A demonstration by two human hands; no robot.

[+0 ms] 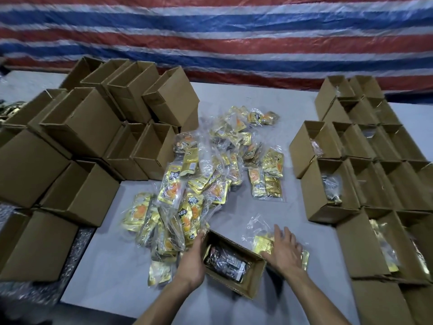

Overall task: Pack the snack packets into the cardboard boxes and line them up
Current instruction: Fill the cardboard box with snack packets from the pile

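Note:
An open cardboard box [251,281] lies near the table's front edge with dark and gold snack packets [226,261] inside it. My left hand [191,261] grips the box's left wall, thumb over the rim. My right hand [284,248] lies flat, fingers spread, on a gold packet in a clear bag [263,245] just right of the box. A big loose pile of gold snack packets [206,174] covers the middle of the table.
Empty open boxes [93,127] are stacked at the left. Packed boxes stand in rows [365,179] along the right side. The grey table [117,273] ends near me; a striped red, white and blue tarp [234,38] hangs behind.

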